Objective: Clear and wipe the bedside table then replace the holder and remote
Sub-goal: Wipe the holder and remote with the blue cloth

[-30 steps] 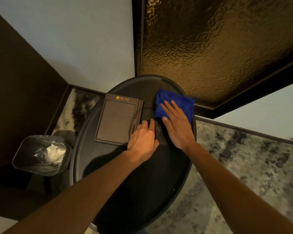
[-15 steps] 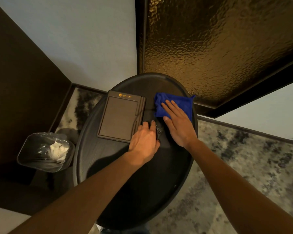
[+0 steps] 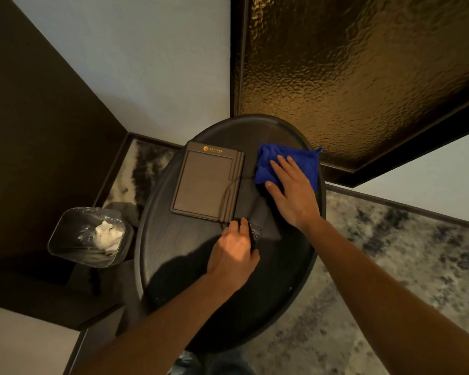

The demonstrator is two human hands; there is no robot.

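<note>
the remote (image 3: 251, 212) is long and black. it lies on the round dark table (image 3: 179, 255), just beside the right edge of the holder (image 3: 207, 181). the holder is a flat brown tray with a small gold mark at its top, and it sits on the far left part of the table.

the left hand (image 3: 234, 253) is on the near end of the remote, with fingers curled over it, holding it. the right hand (image 3: 293, 190) lies flat with straight fingers on the blue cloth (image 3: 284, 165), pressing it down on the table's far right side.

this looks like the last step, putting the remote in its place by the holder. next the left hand may need to let go gently, and the right hand to pick up the cloth.

a bin (image 3: 90, 236) with white paper inside stands on the floor, left of the table.
</note>
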